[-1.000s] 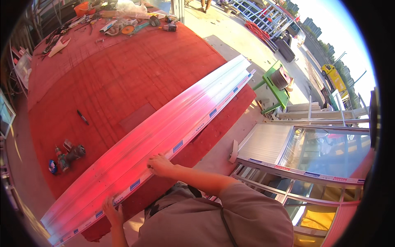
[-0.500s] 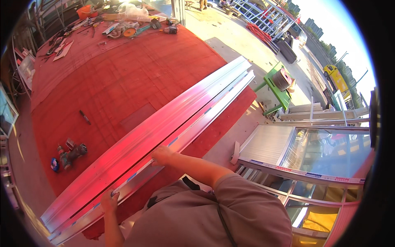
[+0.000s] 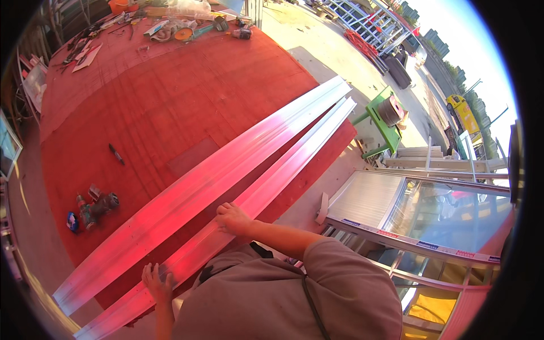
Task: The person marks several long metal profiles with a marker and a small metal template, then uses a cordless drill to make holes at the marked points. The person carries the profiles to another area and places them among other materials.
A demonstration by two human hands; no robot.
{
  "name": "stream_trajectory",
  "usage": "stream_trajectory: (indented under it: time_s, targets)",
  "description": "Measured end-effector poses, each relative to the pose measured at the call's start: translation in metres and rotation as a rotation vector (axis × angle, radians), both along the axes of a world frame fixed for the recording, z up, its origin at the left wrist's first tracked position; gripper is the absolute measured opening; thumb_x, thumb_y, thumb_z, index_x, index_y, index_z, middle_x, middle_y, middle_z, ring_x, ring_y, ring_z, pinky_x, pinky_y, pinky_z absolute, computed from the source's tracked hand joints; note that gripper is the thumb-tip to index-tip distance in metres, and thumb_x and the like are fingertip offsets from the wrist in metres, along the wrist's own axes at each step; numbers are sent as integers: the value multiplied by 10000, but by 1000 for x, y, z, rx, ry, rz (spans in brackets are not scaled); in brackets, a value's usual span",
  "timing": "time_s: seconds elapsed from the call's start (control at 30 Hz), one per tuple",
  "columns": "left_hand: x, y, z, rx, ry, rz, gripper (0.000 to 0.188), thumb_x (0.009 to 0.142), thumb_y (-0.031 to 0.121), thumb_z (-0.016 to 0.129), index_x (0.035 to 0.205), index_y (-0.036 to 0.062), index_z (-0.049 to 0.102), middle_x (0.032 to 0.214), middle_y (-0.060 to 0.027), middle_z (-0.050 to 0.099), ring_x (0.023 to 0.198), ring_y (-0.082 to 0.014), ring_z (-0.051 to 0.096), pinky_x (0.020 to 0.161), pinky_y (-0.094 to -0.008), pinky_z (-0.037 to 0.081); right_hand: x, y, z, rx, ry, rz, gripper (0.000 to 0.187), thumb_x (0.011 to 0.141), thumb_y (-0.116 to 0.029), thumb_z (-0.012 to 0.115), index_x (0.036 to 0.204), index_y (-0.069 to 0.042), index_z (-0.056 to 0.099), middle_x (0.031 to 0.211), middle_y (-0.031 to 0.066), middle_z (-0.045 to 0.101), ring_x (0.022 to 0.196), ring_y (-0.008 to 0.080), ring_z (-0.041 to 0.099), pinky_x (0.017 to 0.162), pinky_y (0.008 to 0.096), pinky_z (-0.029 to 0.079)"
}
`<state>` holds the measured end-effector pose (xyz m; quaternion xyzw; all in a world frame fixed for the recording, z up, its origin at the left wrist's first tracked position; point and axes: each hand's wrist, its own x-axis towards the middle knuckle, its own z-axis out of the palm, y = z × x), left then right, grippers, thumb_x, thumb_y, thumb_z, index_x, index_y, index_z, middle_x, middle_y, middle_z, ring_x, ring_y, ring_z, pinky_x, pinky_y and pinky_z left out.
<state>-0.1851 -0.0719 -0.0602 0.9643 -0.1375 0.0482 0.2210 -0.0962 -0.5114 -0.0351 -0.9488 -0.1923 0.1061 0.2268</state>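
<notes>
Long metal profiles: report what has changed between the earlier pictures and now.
The near profile has been drawn toward the person, away from the far profile, leaving a gap with red work surface between them. It appears rolled, so its blue labels no longer show. The right hand and left hand remain on it, the left's fingers now spread. The far profile, pen, drill and green stool stayed put.
</notes>
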Motion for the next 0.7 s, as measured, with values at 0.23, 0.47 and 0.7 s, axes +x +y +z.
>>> stream_trajectory:
  time_s: [0.23,0.47,0.7]
  targets:
    - [0,-28,20,141,37,-188,932,718,437,875,1465,47,478,1526,-228,479,1482,-443,387,1244,-656,235,-7,-28,40,-115,-2,220,773,754,-270,861,1437,-80,554,1592,170,462,1531,364,376,1290,553,225]
    - [2,-16,-6,29,-13,-246,835,688,310,880,1377,25,503,1501,-219,508,1465,-426,427,1243,-654,256,-8,-47,6,-152,-102,278,902,682,-307,909,1457,-63,518,1586,170,460,1536,343,364,1279,558,236]
    - [17,-11,4,-16,82,-141,876,643,263,887,1401,29,515,1395,-185,586,1340,-397,536,1174,-592,364,9,-37,14,-157,-34,201,883,673,-279,910,1428,-37,521,1476,155,546,1456,318,453,1249,500,284]
